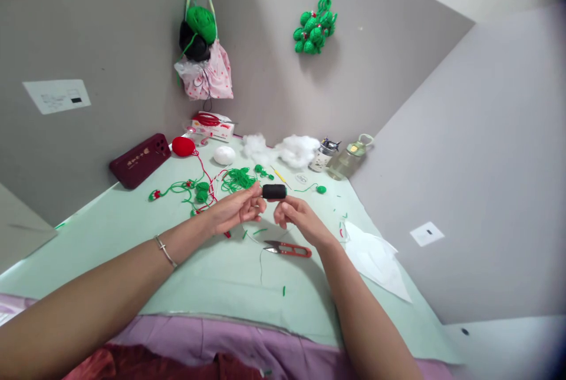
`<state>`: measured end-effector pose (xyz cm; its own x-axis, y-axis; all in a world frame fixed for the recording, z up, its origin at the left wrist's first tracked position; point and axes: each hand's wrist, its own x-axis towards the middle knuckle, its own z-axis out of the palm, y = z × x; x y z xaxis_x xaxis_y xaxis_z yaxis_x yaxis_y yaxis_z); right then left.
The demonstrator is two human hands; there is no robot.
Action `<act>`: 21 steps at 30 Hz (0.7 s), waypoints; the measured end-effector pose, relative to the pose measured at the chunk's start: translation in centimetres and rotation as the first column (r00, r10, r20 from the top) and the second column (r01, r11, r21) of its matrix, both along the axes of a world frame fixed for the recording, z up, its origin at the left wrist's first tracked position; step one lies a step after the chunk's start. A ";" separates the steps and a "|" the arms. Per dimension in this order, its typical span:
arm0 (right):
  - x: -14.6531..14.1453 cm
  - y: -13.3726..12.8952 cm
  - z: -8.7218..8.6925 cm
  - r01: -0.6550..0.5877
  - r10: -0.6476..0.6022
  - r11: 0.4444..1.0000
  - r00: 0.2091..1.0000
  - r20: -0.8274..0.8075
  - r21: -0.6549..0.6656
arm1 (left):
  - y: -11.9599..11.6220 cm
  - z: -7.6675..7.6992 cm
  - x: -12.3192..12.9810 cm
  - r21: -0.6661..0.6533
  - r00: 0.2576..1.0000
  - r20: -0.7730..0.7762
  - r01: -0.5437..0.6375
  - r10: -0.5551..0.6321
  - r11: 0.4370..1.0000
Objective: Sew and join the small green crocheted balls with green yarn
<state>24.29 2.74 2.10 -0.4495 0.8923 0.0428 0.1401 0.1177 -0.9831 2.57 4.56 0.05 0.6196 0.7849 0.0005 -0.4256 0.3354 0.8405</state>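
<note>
A spool of black thread (pixel 274 192) lies sideways between my hands above the table. My left hand (pixel 241 210) grips its left end between thumb and fingertips. Just below the spool's right end is my right hand (pixel 298 215), fingers curled and thumb closed against them; the index finger appears to touch the spool's underside. Whether a thread is pinched there is too fine to tell. Under my hands, orange-handled thread snips (pixel 289 249) rest on the pale green table cover (pixel 212 291), a dark thread trailing near their tips.
Behind my hands lie tangled green yarn (pixel 239 179), a red yarn ball (pixel 183 146), white stuffing (pixel 296 150) and a yellow crochet hook (pixel 279 175). A maroon phone (pixel 140 160) leans at left. A bottle (pixel 349 157) stands back right, white paper (pixel 375 259) nearer. Green crocheted pieces (pixel 315 29) hang above.
</note>
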 end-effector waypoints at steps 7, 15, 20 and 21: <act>3.7 2.0 1.2 0.341 -0.335 0.940 0.902 -0.273 -0.028 | 1.5 -0.6 -0.8 -0.093 0.962 -0.087 -0.266 0.258 0.960; 10.4 3.8 0.8 0.832 -0.813 0.537 0.555 -0.177 0.141 | 2.4 1.1 -2.2 -0.279 0.867 0.016 -0.474 0.498 0.835; 12.1 3.6 0.0 0.855 -0.890 0.429 0.456 -0.028 0.291 | 2.5 1.3 -2.6 -0.281 0.857 0.023 -0.488 0.514 0.826; 11.4 3.5 -0.1 0.843 -0.891 0.426 0.455 -0.011 0.329 | 2.4 1.3 -2.4 -0.261 0.872 0.014 -0.469 0.489 0.844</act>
